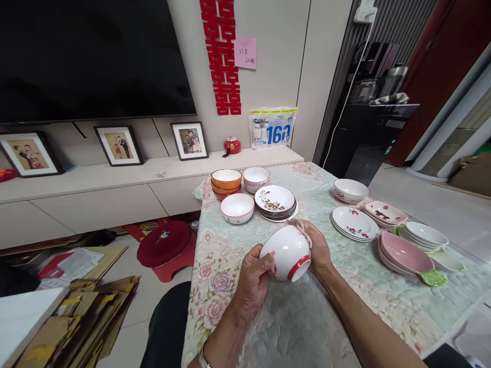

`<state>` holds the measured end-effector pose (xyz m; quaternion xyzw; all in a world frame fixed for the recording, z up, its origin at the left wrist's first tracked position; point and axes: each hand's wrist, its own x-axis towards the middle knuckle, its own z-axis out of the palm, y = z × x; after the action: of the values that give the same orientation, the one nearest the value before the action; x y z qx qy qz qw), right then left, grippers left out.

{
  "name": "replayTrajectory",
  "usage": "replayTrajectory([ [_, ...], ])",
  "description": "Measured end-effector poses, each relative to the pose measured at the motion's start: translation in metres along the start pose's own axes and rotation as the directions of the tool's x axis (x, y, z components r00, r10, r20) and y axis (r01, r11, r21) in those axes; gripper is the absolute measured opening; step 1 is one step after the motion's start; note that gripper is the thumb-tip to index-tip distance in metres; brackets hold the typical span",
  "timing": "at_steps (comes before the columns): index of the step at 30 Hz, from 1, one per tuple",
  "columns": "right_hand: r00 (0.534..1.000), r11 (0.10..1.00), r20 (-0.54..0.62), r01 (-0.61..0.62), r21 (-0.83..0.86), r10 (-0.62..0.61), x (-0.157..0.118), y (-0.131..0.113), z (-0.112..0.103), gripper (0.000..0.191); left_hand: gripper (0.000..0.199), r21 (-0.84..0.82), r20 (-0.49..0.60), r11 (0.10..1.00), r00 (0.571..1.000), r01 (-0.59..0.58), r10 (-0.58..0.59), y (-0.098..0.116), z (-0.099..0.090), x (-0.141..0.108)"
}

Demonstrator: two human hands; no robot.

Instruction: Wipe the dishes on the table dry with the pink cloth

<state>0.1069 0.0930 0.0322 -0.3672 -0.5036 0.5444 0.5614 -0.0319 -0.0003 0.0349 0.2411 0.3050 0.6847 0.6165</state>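
Observation:
A white bowl with a red foot ring and red markings is tilted on its side above the near part of the table. Gripping its left side is my left hand, thumb on the outer wall. My right hand is closed on a pinkish cloth pressed to the bowl's right side; some of its fingers are hidden. Just beyond the bowl are a stack of brown-flowered plates and a red-rimmed white bowl. Orange bowls and pink-rimmed bowls are stacked behind them.
A flowered cloth covers the table. At right stand flowered plates, pink leaf-handled dishes, small white bowls, strawberry-patterned dishes and a bowl. A red stool and flattened cardboard are left of the table.

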Motion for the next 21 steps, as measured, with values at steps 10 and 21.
replayTrajectory([
  [10,1.000,1.000,0.000,-0.004,-0.009,0.004,0.002,-0.013,-0.005,0.029,0.031,0.066,0.088,0.996,0.994,0.064,-0.070,0.005,0.000,-0.003],
  [21,0.995,0.977,0.027,0.101,-0.187,-0.098,-0.004,-0.010,-0.009,0.028,0.038,0.331,0.092,0.943,0.995,0.012,-0.045,0.005,-0.004,-0.006],
])
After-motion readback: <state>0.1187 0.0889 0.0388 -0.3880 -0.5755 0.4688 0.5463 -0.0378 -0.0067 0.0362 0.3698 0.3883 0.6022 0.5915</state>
